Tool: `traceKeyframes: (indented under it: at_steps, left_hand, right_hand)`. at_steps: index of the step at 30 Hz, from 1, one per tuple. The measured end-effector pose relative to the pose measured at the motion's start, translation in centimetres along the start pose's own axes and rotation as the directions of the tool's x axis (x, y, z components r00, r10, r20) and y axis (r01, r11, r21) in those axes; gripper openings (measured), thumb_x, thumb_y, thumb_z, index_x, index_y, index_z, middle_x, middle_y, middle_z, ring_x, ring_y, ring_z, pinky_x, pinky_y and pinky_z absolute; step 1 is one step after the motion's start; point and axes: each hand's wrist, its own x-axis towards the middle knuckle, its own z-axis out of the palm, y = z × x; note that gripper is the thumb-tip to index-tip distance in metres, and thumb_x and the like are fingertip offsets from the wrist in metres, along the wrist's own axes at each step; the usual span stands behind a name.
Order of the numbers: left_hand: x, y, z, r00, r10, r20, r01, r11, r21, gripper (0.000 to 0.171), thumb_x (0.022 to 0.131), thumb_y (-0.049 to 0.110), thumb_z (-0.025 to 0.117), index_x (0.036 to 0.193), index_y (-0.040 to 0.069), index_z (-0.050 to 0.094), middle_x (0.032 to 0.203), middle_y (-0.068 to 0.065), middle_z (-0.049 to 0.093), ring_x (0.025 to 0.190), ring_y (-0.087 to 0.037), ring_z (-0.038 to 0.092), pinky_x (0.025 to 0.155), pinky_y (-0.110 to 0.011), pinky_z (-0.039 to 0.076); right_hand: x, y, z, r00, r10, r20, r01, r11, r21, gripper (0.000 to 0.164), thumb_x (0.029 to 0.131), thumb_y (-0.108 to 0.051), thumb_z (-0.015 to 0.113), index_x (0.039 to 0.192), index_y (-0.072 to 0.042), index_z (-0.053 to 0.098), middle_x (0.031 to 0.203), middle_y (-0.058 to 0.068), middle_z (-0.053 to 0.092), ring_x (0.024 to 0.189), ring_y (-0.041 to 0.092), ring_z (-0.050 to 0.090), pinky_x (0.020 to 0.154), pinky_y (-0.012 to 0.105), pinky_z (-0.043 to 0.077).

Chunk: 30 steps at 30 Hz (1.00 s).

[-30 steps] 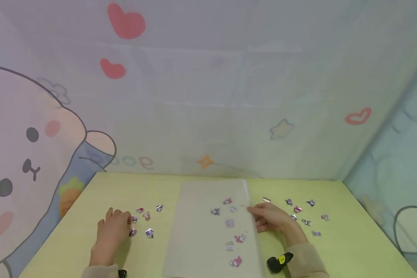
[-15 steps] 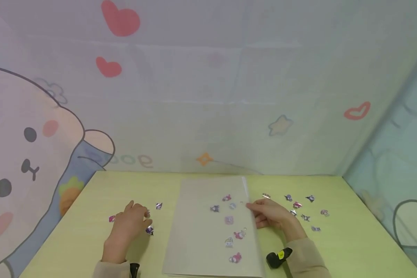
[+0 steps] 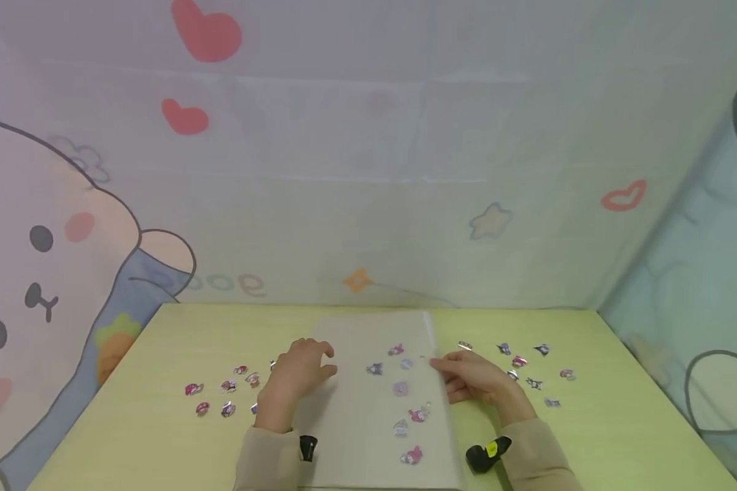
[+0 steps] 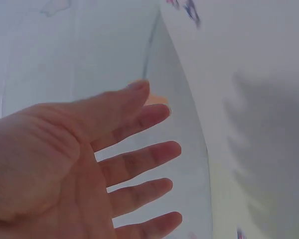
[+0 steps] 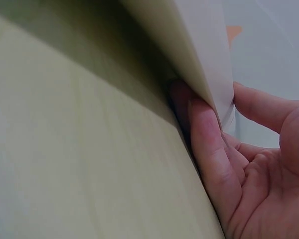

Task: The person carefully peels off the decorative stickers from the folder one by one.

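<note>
A large white booklet (image 3: 356, 436) lies in the middle of the table, with several small pink and purple cartoon stickers (image 3: 400, 388) on its right half. My right hand (image 3: 475, 378) pinches the booklet's right edge. In the right wrist view, the thumb (image 5: 259, 107) lies on its upper side and curled fingers (image 5: 212, 144) are beneath the lifted edge. Over the booklet's left part hovers my left hand (image 3: 297, 375). Its fingers (image 4: 139, 162) are spread and fairly straight in the left wrist view, nothing held, their shadow falling on the white surface.
Several shiny loose stickers (image 3: 228, 386) lie on the yellow table (image 3: 129, 436) left of the booklet, some partly hidden by the left arm. Another scattered group of stickers (image 3: 518, 361) lies to the right. A printed cloth (image 3: 319, 170) hangs behind the table.
My left hand has moved right, from the loose stickers on the left to above the booklet, uncovering several of those stickers. The right hand keeps its grip on the booklet's edge.
</note>
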Motion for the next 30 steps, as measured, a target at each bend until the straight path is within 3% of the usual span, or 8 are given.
traceKeyframes:
  at_steps: [10, 17, 21, 30]
  left_hand:
    - [2.3, 2.9, 2.3, 0.998, 0.010, 0.059, -0.008, 0.999, -0.033, 0.029, 0.094, 0.002, 0.061, 0.122, 0.007, 0.066, 0.125, -0.014, 0.061, 0.122, -0.038, 0.049, 0.094, -0.058, 0.042]
    - [3.5, 3.3, 4.2, 0.994, 0.023, 0.108, -0.032, 0.996, 0.081, 0.028, 0.097, 0.000, 0.050, 0.122, 0.005, 0.062, 0.129, -0.019, 0.057, 0.128, -0.044, 0.043, 0.097, -0.062, 0.038]
    - [3.6, 3.3, 5.0, 0.992, 0.041, 0.119, -0.055, 0.992, 0.118, 0.027, 0.097, 0.001, 0.052, 0.120, 0.008, 0.065, 0.132, -0.016, 0.057, 0.132, -0.045, 0.039, 0.099, -0.063, 0.036]
    - [3.2, 4.3, 4.9, 0.992, 0.090, 0.086, -0.101, 0.986, 0.129, 0.023, 0.096, 0.004, 0.055, 0.106, 0.010, 0.074, 0.118, -0.010, 0.067, 0.121, -0.038, 0.053, 0.091, -0.057, 0.046]
  right_hand:
    - [0.1, 0.4, 0.7, 1.000, -0.001, 0.025, 0.001, 1.000, 0.013, 0.038, 0.100, -0.030, 0.057, 0.109, 0.007, 0.061, 0.088, 0.016, 0.070, 0.064, 0.018, 0.068, 0.062, 0.031, 0.057]
    - [0.1, 0.1, 0.4, 1.000, -0.006, 0.016, 0.005, 1.000, 0.010, 0.039, 0.099, -0.031, 0.058, 0.109, 0.007, 0.061, 0.088, 0.017, 0.070, 0.065, 0.019, 0.068, 0.062, 0.032, 0.057]
    - [0.0, 0.2, 0.3, 1.000, 0.000, 0.015, 0.000, 1.000, 0.017, 0.039, 0.099, -0.030, 0.058, 0.109, 0.007, 0.060, 0.088, 0.017, 0.070, 0.064, 0.018, 0.067, 0.061, 0.031, 0.057]
    - [-0.1, 0.0, -0.1, 1.000, -0.003, 0.015, 0.002, 1.000, 0.017, 0.039, 0.098, -0.032, 0.059, 0.107, 0.006, 0.061, 0.088, 0.016, 0.070, 0.063, 0.017, 0.067, 0.062, 0.031, 0.057]
